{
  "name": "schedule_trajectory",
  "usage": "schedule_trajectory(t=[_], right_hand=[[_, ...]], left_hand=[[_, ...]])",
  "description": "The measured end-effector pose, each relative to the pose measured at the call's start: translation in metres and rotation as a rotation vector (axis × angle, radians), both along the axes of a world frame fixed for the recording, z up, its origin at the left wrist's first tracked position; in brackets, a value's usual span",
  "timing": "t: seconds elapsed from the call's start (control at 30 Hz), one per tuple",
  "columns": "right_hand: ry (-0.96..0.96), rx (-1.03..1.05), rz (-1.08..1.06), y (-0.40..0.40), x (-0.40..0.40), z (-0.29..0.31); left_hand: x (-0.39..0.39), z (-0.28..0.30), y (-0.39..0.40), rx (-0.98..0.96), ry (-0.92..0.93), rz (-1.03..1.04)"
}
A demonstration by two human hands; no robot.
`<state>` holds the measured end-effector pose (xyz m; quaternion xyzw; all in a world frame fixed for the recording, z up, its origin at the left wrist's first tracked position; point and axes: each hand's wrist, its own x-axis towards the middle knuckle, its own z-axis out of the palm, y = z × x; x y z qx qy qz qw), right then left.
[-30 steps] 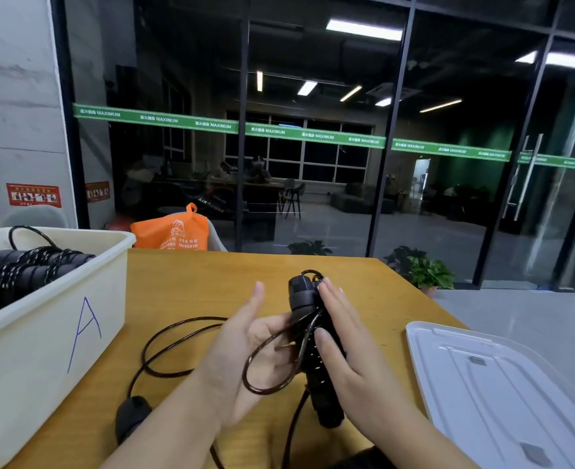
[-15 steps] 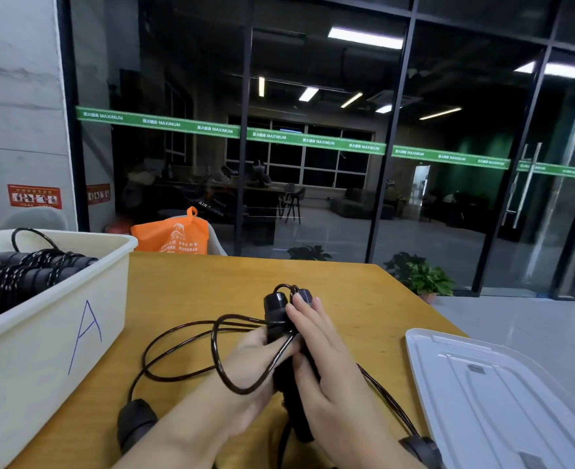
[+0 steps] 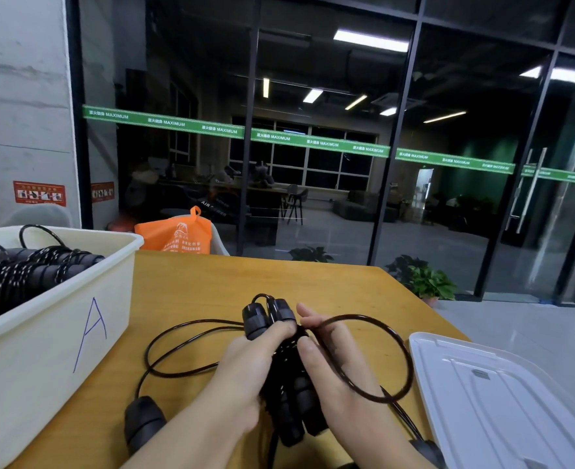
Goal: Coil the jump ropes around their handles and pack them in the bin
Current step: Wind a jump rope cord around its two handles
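Gym lobby, glass partition wall [image 3: 313,181] with green MAXIMUM fitness banding [image 3: 232,130], wooden table [image 3: 211,292]

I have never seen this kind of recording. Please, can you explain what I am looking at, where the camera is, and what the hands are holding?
There is no machine here. A person wears a camera on the head, so the one view looks forward and down at their own hands above a wooden table.

The left hand holds the two black handles of a jump rope together. The right hand pinches the black cord and leads a loop of it beside the handles. More loose cord lies on the table to the left.

On the left stands a cream bin marked "A", with coiled ropes already inside. On the right lies a clear plastic lid.
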<state>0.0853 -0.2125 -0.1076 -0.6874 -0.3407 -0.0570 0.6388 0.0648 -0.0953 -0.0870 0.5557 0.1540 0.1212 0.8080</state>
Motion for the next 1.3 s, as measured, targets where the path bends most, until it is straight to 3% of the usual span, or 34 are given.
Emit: schedule_trajectory(t=[0.17, 0.47, 0.73, 0.8, 0.93, 1.13, 1.3], right_hand=[[0.121, 0.145, -0.025, -0.001, -0.002, 0.007], [0.424, 0.426, -0.298, -0.008, 0.019, 0.008], [0.934, 1.086, -0.126, -0.035, 0.039, 0.018], [0.938, 1.037, -0.170, -0.035, 0.038, 0.018], [0.806, 0.701, -0.325, -0.030, 0.033, 0.018], [0.872, 0.623, -0.323, -0.030, 0.026, 0.026], [0.749, 0.473, -0.300, -0.027, 0.025, 0.022]], left_hand=[[0.002, -0.003, 0.006, 0.064, 0.065, 0.012], [0.004, -0.006, 0.009, 0.158, 0.113, 0.013], [0.000, -0.007, 0.004, 0.215, 0.022, -0.036], [-0.001, -0.006, 0.002, 0.205, 0.024, -0.004], [-0.002, -0.003, 0.002, 0.345, 0.048, 0.074], [0.004, -0.009, 0.005, 0.628, 0.067, 0.139], [0.006, -0.013, 0.006, 0.629, 0.052, 0.097]])
